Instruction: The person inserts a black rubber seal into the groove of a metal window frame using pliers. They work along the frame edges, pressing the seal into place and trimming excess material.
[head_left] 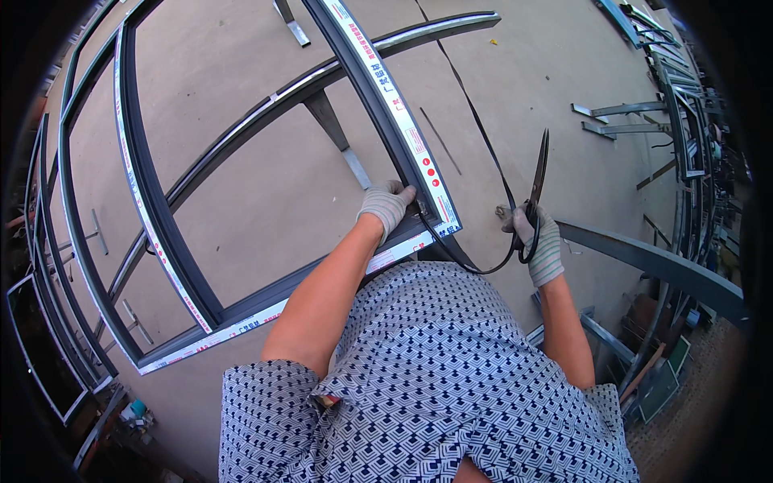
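Note:
A dark grey window frame (366, 80), with printed white protective film along its bars, lies across a metal support bar (241, 129). My left hand (385, 208), in a striped knit glove, is closed at the frame's near right inner corner. Its thumb presses where a thin black rubber strip (459, 259) meets the corner. From there the strip loops over to my right hand and runs on far across the floor. My gloved right hand (541, 245) holds black-handled scissors (539, 181), blades pointing away from me and nearly together. The strip passes by its fingers.
The support bar stands on metal legs (338, 137). Another grey bar (652, 253) extends right beside my right hand. Metal frames and profiles (684, 121) are stacked along the right edge. More frames (48, 322) stand at the left. A thin rod (440, 141) lies on the floor.

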